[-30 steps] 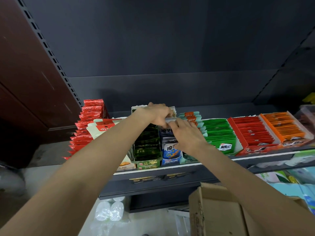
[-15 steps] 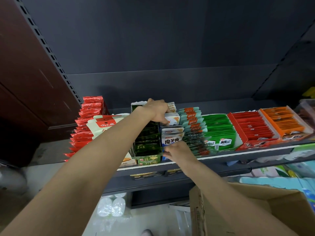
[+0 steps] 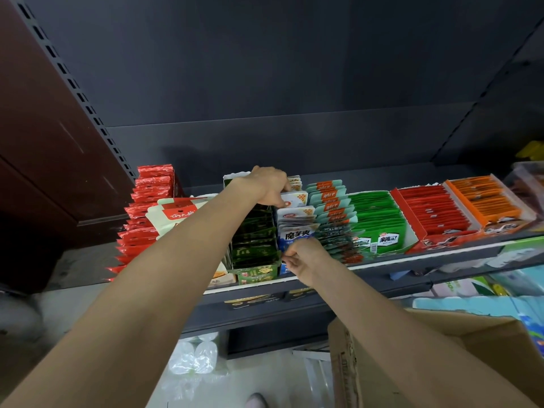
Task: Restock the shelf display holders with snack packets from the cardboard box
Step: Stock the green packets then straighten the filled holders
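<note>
Brown cardboard box (image 3: 418, 363) cut off lower right, contents hidden. White-and-blue snack packets (image 3: 295, 222) upright in shelf holder, row running front-to-back. Left hand (image 3: 269, 185) grips rear packets; right hand (image 3: 306, 260) pinches the front one.

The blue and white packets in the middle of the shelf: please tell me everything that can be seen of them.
The blue and white packets stand in one row running front to back, glossy like foil or plastic, white at the top, blue lower, with large dark characters on the front one. They overlap and lean like tiles. The row sits between the dark green packets and the teal and orange packets. The left hand touches packets near the back; the right hand covers the row's front bottom.
</note>
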